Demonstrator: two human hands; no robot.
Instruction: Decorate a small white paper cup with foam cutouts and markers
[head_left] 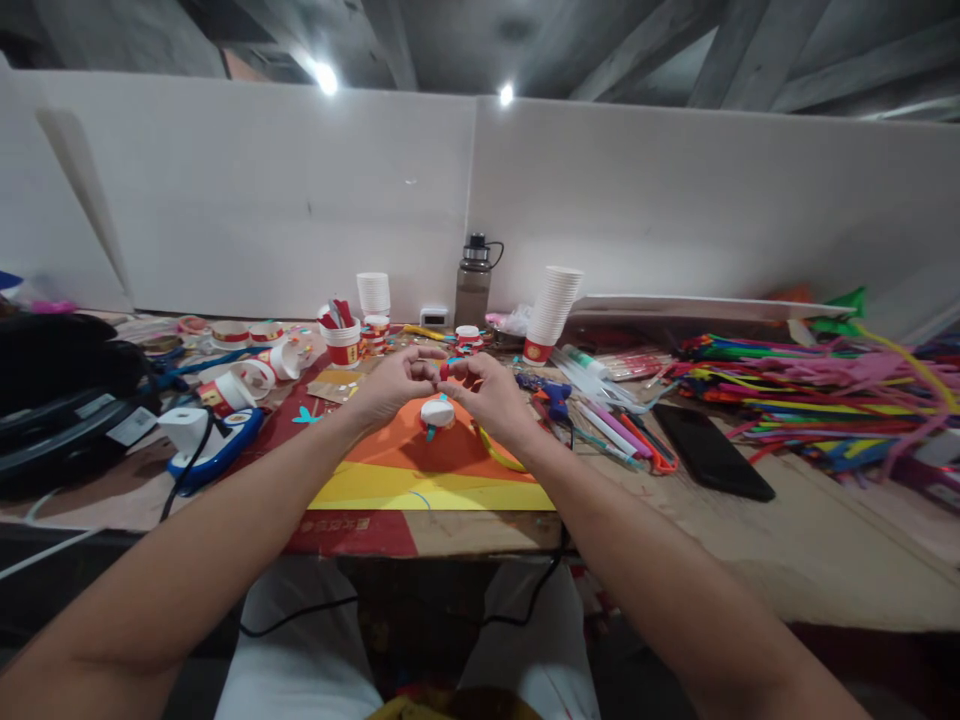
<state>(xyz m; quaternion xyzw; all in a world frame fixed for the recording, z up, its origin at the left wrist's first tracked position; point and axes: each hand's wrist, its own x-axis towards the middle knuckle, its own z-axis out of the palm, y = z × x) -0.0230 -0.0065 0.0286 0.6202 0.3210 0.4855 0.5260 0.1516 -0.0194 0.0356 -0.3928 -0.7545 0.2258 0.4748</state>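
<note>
Both hands meet above an orange and yellow sheet (390, 483). Between their fingertips is a small red piece (444, 371), too small to name for sure. My left hand (396, 387) is closed, its thumb and fingers pinched at the piece from the left. From the right, my right hand (489, 398) pinches at it too, fingers curled. Just below them a small round white-topped object (437, 412) with blue-green bits stands on the sheet. A yellow strip (501, 455) curves beside my right wrist. Left of my left hand lies a small blue-green cutout (305, 415).
Stacked white paper cups (553, 310), a water bottle (472, 285) and a red-white cup of red-handled tools (343, 343) stand at the back. To the right are a blue glue gun (553, 398), pens, a black phone (712, 452) and colourful pipe cleaners (817, 385). A power strip (217, 450) lies left.
</note>
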